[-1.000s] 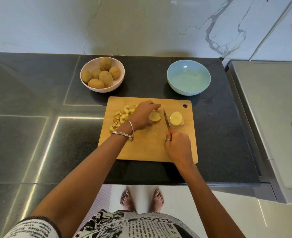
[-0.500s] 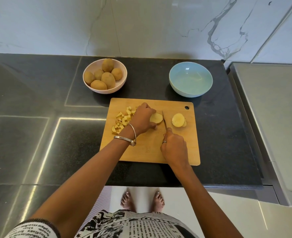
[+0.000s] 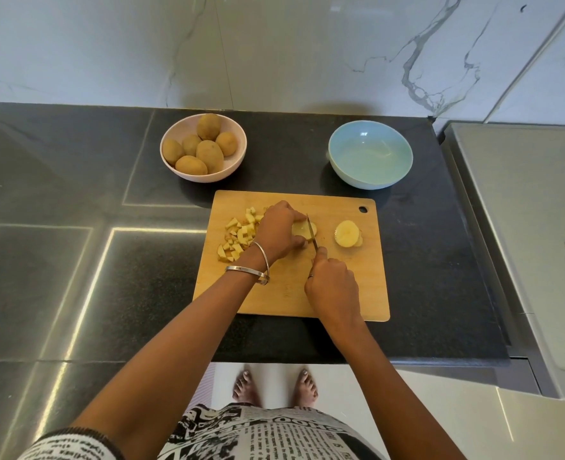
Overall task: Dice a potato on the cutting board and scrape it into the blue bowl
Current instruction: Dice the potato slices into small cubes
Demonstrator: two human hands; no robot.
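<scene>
A wooden cutting board [image 3: 357,287] lies on the dark counter. My left hand [image 3: 279,229] grips a peeled potato slice [image 3: 302,229] at the board's middle, fingers curled over it. My right hand [image 3: 332,285] holds a small knife [image 3: 311,230]; its blade stands across the slice, close to my left fingertips. A pile of potato dice [image 3: 238,237] lies left of my left hand. Another stack of potato slices [image 3: 348,234] sits to the right of the blade. The light blue bowl [image 3: 370,154], holding nothing, stands behind the board's right corner.
A pink bowl [image 3: 203,148] with several whole potatoes stands behind the board's left corner. A marble wall runs along the back. A grey metal surface [image 3: 523,227] adjoins the counter on the right. The counter's front edge is just below the board.
The knife has moved left from between the two potato pieces onto the slice under my left hand. My left fingers have curled tighter over that slice. The camera view shifted slightly.
</scene>
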